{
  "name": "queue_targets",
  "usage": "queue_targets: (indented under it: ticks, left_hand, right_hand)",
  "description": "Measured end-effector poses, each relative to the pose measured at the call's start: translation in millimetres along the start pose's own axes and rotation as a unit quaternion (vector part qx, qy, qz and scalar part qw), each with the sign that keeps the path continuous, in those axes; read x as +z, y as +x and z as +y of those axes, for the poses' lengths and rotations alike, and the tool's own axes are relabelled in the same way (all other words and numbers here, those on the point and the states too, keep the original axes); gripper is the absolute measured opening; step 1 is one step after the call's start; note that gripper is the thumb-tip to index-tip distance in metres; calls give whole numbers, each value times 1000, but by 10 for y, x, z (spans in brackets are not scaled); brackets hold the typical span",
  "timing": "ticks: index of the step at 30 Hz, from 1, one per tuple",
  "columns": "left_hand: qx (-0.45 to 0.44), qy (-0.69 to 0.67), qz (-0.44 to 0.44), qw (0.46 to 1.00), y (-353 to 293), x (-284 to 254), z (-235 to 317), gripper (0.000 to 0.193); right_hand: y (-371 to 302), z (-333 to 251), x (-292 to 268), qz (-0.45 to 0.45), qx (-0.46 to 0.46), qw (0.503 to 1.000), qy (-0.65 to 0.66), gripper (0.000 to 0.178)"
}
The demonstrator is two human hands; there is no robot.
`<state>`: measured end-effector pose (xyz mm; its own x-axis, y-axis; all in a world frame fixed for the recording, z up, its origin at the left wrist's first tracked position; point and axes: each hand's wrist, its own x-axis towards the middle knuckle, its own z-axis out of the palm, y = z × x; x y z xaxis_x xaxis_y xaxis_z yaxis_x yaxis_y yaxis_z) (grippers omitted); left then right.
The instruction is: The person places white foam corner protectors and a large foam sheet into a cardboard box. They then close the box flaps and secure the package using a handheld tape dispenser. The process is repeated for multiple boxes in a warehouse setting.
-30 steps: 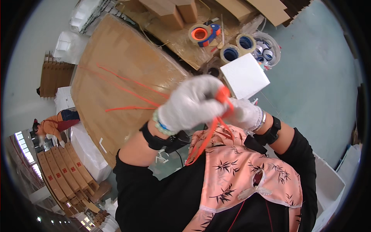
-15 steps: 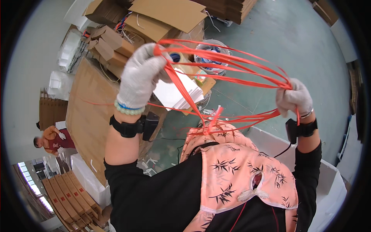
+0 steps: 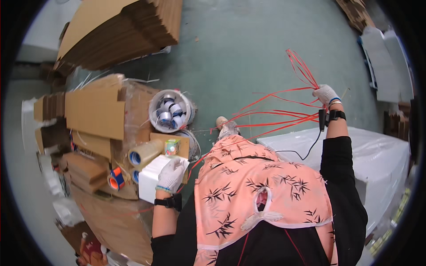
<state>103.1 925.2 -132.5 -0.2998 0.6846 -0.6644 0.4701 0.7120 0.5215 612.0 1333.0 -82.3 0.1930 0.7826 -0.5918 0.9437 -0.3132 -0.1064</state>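
My right hand [image 3: 327, 95], in a pale knit glove, is closed round a bundle of thin red plastic twine [image 3: 304, 73]. One loop stands out above the fist, and long loose strands trail left across the front of my apron. Lower left, my gloved left hand [image 3: 171, 175] is over a white block-like stack [image 3: 151, 177], its fingers curled. A single red strand passes beside that hand toward its wrist; whether the fingers grip anything is hidden.
Clear tape rolls [image 3: 148, 153], an orange-and-blue roll [image 3: 116, 178] and a small green box [image 3: 172, 146] lie left. Behind them stands a white bucket [image 3: 190, 111] of rolls. Cardboard stacks [image 3: 95, 113] flank it; a white wrapped block [image 3: 377, 155] is right. Another person is lower left.
My left hand has let go of the stretched red loops and dropped to the white stack. My right hand still grips the twine, which now hangs in loose strands. The view has turned.
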Motion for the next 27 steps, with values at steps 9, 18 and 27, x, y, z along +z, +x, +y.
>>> queue_targets:
  ticks: [9,18,27]
  left_hand:
    - [-33,-25,-123,992,1296,-43,835,42]
    - [-26,-17,-127,991,2174,-29,1509,42]
    - [-101,-30,-61,993,2927,216,2403,43]
  right_hand:
    - [-14,1093,324,-119,138,980,-80,30]
    - [756,1154,-23,-160,128,974,-91,32]
    - [2973,1899,-2719,157,143,965,-152,33]
